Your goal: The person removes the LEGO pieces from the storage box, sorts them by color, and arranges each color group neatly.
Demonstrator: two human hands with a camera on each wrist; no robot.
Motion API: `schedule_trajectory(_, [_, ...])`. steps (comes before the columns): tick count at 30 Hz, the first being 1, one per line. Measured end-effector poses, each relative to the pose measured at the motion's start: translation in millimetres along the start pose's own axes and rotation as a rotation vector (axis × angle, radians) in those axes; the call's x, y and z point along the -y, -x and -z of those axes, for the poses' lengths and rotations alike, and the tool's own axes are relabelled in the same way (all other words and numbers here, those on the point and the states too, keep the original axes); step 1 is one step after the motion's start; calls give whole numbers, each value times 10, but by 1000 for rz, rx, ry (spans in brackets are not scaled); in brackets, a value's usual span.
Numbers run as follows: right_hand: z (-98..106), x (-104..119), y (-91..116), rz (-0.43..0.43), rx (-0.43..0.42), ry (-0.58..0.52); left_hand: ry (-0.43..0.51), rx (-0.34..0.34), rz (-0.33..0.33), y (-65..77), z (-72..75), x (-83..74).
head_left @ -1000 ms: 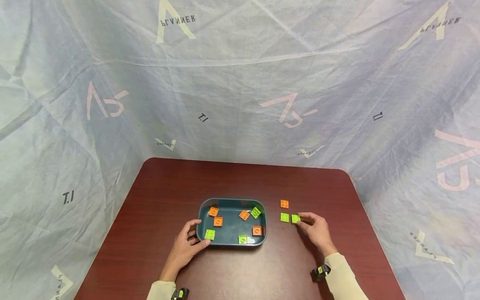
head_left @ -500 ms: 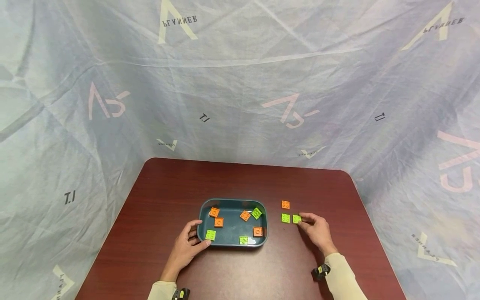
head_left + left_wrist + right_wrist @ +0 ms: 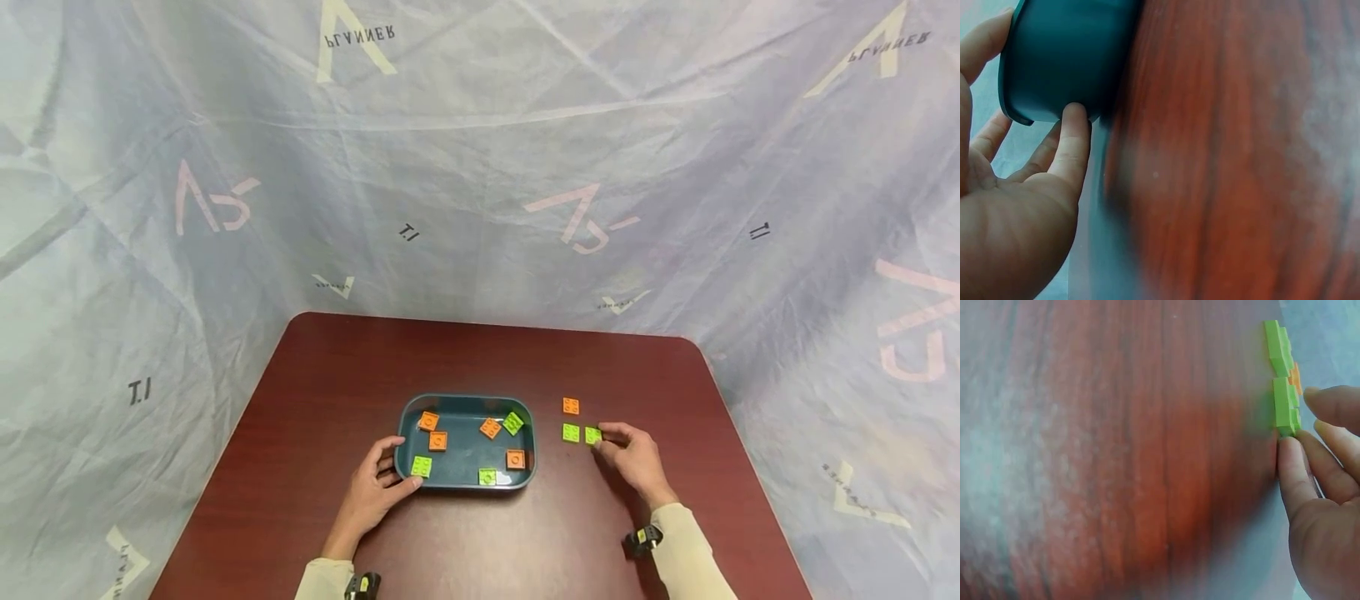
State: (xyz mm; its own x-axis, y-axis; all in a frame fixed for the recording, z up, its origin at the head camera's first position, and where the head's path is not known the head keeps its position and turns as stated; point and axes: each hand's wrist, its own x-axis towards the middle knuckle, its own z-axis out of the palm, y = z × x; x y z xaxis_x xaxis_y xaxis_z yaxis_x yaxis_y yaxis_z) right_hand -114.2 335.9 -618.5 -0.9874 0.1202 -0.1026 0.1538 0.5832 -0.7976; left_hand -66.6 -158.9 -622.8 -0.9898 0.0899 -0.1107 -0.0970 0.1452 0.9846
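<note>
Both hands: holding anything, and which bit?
The left hand holds the dark teal rectangular plastic tray by its left end. The right hand touches the rightmost square green plastic brick at its right edge; grip unclear.

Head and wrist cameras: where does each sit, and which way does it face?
Head: worn on the head, facing forward and down at the table, tray and sheet; left hand, right hand and sleeves show.
Left wrist: on that wrist, facing the tray's outside; only the left hand shows.
Right wrist: on that wrist, facing the table and green bricks; only the right hand shows.
Head and left wrist share tray and left hand.
</note>
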Motion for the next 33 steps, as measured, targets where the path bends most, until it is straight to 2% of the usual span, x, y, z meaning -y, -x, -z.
schedule_trajectory(6, [30, 88, 46, 37, -24, 53, -7, 7, 0, -6, 7, -21])
schedule_trajectory(10, [30, 196, 58, 66, -38, 44, -12, 6, 5, 1, 6, -21])
schedule_trajectory(18, [-79, 593, 43, 87, -5, -142, -10, -3, 8, -3, 5, -12])
schedule_trajectory(24, [-245, 759, 28, 114, 40, -262, -18, -2, 0, -7, 3, -24])
schedule_trajectory(29, [-376, 862, 45, 154, 51, -285, -11, 4, 7, -12, 4, -21])
schedule_trajectory(33, [-490, 973, 77, 153, 61, -296, -1, 8, 17, -13, 13, -18])
